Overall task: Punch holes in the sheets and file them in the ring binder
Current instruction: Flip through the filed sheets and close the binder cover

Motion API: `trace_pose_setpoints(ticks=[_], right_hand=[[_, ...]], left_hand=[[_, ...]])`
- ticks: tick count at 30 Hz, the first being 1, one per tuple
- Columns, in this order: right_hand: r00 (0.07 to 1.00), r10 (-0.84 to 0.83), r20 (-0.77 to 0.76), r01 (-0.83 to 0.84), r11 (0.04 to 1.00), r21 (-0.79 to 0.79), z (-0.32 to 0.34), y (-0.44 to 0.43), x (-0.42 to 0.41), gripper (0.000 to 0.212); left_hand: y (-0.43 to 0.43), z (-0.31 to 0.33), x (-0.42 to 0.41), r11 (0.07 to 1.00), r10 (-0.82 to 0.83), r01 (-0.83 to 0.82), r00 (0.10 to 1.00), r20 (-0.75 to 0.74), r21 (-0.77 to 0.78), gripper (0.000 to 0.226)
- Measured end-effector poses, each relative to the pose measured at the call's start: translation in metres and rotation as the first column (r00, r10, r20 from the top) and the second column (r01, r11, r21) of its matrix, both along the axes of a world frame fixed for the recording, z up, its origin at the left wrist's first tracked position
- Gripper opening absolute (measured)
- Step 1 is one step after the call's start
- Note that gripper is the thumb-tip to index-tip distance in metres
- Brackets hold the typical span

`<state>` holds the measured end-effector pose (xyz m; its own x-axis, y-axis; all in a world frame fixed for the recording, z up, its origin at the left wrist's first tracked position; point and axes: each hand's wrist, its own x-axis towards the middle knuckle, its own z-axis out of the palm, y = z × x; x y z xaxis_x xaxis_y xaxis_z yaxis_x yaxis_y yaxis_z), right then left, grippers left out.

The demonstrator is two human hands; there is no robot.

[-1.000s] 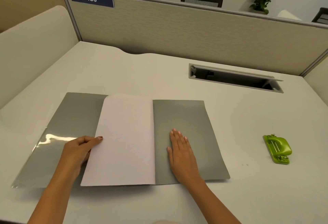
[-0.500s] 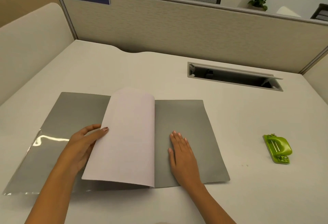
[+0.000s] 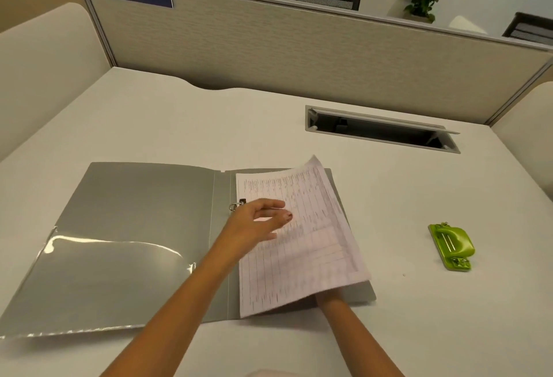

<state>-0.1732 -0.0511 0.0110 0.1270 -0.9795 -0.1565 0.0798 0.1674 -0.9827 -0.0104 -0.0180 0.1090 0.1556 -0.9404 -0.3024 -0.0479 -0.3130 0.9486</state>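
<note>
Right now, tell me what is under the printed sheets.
The sheets lie over the binder's right half. The right hand slips beneath them, mostly covered. The left hand rests on top.

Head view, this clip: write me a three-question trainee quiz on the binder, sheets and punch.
1. True or false: the green hole punch lies on the ring binder.
2. Which hand is mostly hidden under the printed sheets?
A. left hand
B. right hand
3. Fill in: a metal ___ shows at the binder's spine.

Key: 1 false, it lies apart on the desk; 2 B; 3 ring.
</note>
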Motion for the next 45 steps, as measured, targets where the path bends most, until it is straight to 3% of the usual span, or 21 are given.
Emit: trace_pose_setpoints(ticks=[1, 3, 6, 8, 10, 13, 18, 30, 40, 45], right_hand=[[0.995, -0.011, 0.104, 0.015, 0.999, -0.031, 0.005, -0.004, -0.004, 0.008], [0.975, -0.033, 0.219, 0.023, 0.999, 0.048, 0.012, -0.012, -0.017, 0.012], [0.966, -0.090, 0.242, -0.018, 0.911, 0.412, 0.016, -0.031, -0.044, 0.040], [0.975, -0.054, 0.217, -0.079, 0.825, 0.560, 0.025, -0.040, -0.058, 0.050], [0.996, 0.068, 0.064, -0.092, 0.826, 0.556, 0.032, -0.049, -0.065, 0.048], [0.948, 0.262, -0.178, -0.156, 0.876, 0.456, 0.044, -0.058, -0.061, 0.038], [0.868, 0.301, -0.395, -0.144, 0.914, 0.379, 0.045, -0.067, -0.047, 0.029], [0.927, 0.230, -0.296, -0.148, 0.949, 0.277, 0.035, -0.055, -0.055, 0.019], [0.857, 0.307, -0.414, -0.186, 0.933, 0.307, 0.035, -0.077, -0.048, 0.020], [0.843, 0.254, -0.473, -0.148, 0.957, 0.250, 0.030, -0.079, -0.055, 0.016]], left_hand=[[-0.001, -0.012, -0.001, 0.999, 0.042, -0.038, 0.983, 0.177, -0.024, 0.043], [0.002, -0.034, -0.001, 0.986, 0.155, -0.115, 0.909, 0.388, -0.124, 0.039], [0.009, -0.070, 0.008, 0.966, 0.226, -0.094, 0.754, 0.616, -0.239, 0.051], [0.012, -0.088, 0.015, 0.969, 0.220, -0.081, 0.702, 0.677, -0.232, 0.064], [0.015, -0.100, 0.019, 0.974, 0.206, -0.079, 0.706, 0.677, -0.214, 0.071], [0.018, -0.111, 0.020, 0.972, 0.198, -0.057, 0.724, 0.661, -0.229, 0.072], [0.019, -0.119, 0.024, 0.959, 0.245, -0.071, 0.687, 0.684, -0.273, 0.064], [0.023, -0.117, 0.022, 0.933, 0.327, -0.110, 0.650, 0.686, -0.341, 0.059], [0.023, -0.119, 0.024, 0.929, 0.333, -0.109, 0.661, 0.673, -0.353, 0.057], [0.023, -0.119, 0.023, 0.930, 0.334, -0.116, 0.666, 0.667, -0.350, 0.057]])
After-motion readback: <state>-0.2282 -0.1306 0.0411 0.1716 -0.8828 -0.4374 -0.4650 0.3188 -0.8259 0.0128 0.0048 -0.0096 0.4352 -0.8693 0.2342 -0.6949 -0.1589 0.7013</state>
